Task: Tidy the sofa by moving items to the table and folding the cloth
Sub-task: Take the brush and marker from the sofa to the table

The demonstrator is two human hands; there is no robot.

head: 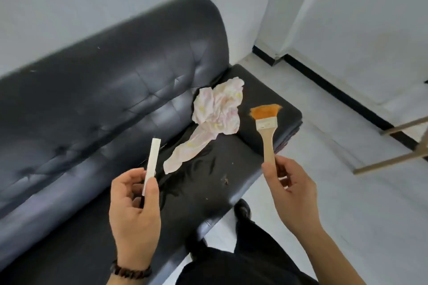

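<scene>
Head view: left hand (134, 210) pinches a flat white stick (151, 164) at lower centre; right hand (293, 194) grips the wooden handle of a paintbrush (266, 129) with orange bristles. Crumpled pale pink cloth (215, 115) lies on the glossy black leather sofa (92, 104), centre frame.

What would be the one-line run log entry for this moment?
left hand: holds flat white stick | right hand: holds wooden-handled brush with orange bristles | crumpled pale pink cloth: on black leather sofa, unfolded
</scene>
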